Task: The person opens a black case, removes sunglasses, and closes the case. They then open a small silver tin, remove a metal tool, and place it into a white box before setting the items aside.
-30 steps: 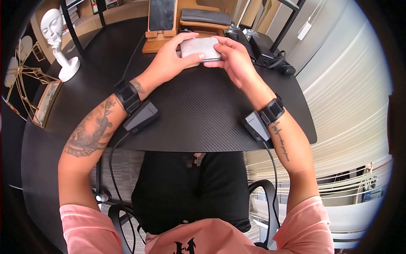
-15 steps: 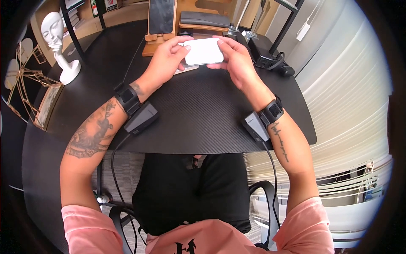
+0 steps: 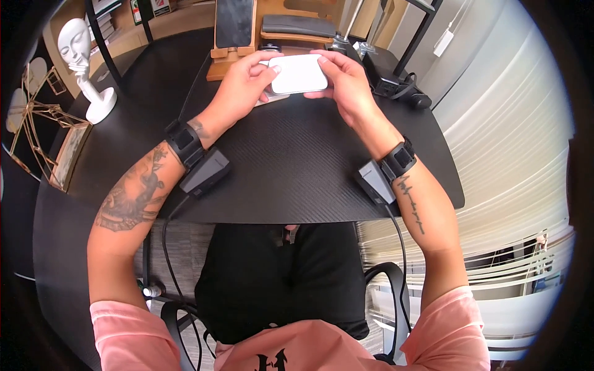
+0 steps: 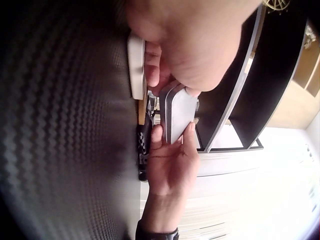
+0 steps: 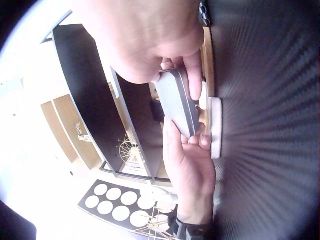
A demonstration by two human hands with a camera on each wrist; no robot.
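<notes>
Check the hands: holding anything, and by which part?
Both hands, left hand and right hand, hold a flat white rounded-rectangle device by its opposite short ends, above the black table.

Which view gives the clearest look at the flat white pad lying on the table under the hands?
The right wrist view: the white pad shows edge-on, flat on the black table, below the silver case held by both hands. The left wrist view shows one end only; the head view shows just a sliver.
</notes>
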